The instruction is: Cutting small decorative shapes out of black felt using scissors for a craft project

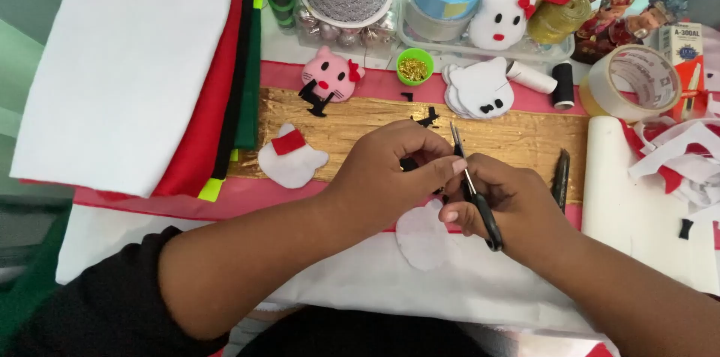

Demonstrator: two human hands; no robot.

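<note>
My right hand (499,196) grips black-handled scissors (472,190); my left hand (390,166) pinches a small black scrap (409,165) over the gold strip (352,121). A white-and-red box (686,53) stands far right.

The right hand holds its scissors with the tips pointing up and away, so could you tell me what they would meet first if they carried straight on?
Probably the stack of white cat-face cutouts beyond the gold strip. The scissors in the right hand aim slightly leftward up the table; height is unclear, so they might pass above.
</note>
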